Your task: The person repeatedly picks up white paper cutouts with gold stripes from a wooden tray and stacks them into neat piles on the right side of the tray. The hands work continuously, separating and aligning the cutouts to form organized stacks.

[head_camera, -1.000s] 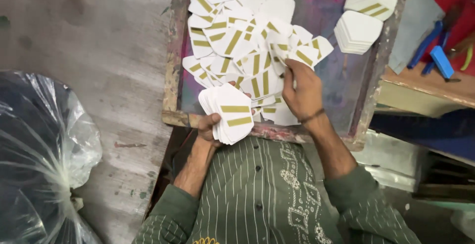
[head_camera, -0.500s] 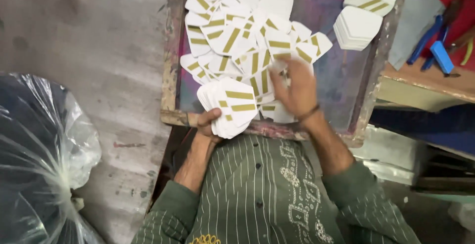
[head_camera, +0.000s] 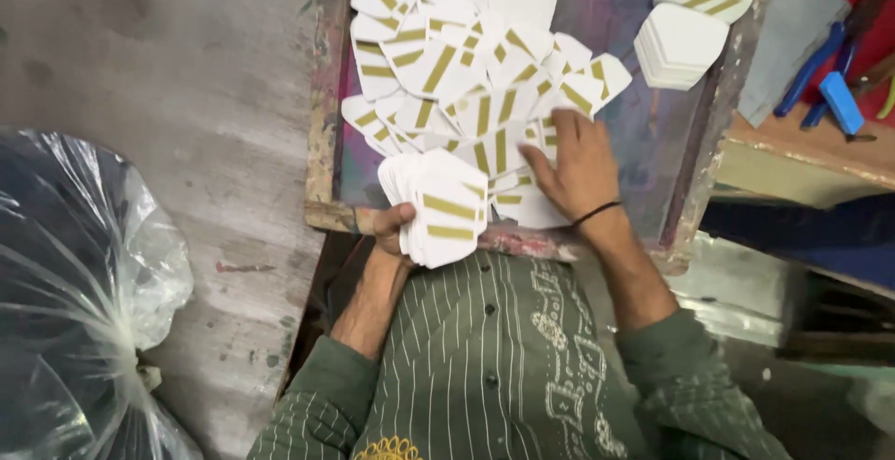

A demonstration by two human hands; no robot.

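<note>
The left hand is curled around a thick stack of white hexagonal cards with gold stripes, fingers wrapped at the stack's left edge, the fanned pile held upright and tilted at the near rim of the wooden frame. The left forearm runs straight down from it to a rolled green striped sleeve.

The right hand lies just to the right of the held stack, palm down with the fingers together and laid flat — pressing on the loose cards scattered over the frame's stained screen. Whether a card is pinched under the fingertips cannot be told. A dark band circles the wrist, and the forearm slants down and outward to the right sleeve.

Against the frame half a second earlier, the right hand has come down from a raised position among the cards to the nearer edge of the spread — closer to the held stack. The left hand and its stack have hardly moved.

Beyond the right hand, at the frame's far corner, sit two neat piles of finished cards. Well to the left of the left hand lies a clear plastic bag.
</note>
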